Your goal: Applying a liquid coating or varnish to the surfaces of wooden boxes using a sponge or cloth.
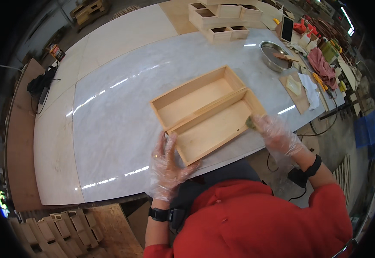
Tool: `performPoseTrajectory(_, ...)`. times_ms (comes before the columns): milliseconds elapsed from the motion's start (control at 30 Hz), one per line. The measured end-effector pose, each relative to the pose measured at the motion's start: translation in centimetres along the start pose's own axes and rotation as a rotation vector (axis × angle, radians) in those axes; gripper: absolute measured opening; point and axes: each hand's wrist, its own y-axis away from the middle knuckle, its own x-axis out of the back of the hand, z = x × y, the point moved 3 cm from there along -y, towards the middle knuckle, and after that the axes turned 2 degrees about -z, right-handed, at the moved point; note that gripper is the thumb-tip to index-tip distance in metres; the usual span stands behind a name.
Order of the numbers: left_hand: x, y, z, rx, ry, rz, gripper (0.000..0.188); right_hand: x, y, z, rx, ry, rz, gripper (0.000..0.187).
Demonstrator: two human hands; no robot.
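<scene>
A pale wooden box (209, 129) lies on the table, its two long shallow compartments side by side and facing up. My left hand (167, 165), in a clear plastic glove, grips the box's near left corner, with fingers on its left end and the thumb along the near side. In my gloved right hand (275, 133) is a small greenish pad (250, 123), pinched against the right end of the nearer compartment. Whether it is a sponge or a cloth I cannot tell. A small dark spot shows on that compartment's floor near the pad.
A metal bowl (276, 56) with a wooden stick across it stands at the back right. Beyond the box are several small wooden boxes (219, 19). Cloths, bottles and a pink rag (322, 66) crowd the right edge. More wooden pieces (60, 234) are stacked below left.
</scene>
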Motion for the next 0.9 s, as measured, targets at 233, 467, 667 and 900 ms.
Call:
performPoseTrajectory(233, 0.3, 0.3, -0.4, -0.02, -0.039, -0.031, 0.101, 3.4, -6.4, -9.7, 0.34, -0.549, 0.105, 0.031)
performPoseTrajectory(467, 0.4, 0.7, 0.3, 0.065, -0.137, -0.045, 0.098, -0.2, 0.9, 2.5, -0.021, -0.134, 0.18, 0.044)
performPoseTrajectory(667, 0.6, -0.1, 2.0, 0.041, -0.16, -0.056, 0.093, 1.0, 1.7, 3.7, -0.225, 0.055, 0.329, 0.044)
performPoseTrajectory(900, 0.8, -0.4, 1.8, -0.07, -0.287, -0.13, 0.066, -0.3, 1.3, 5.3, -0.166, -0.136, 0.085, 0.039)
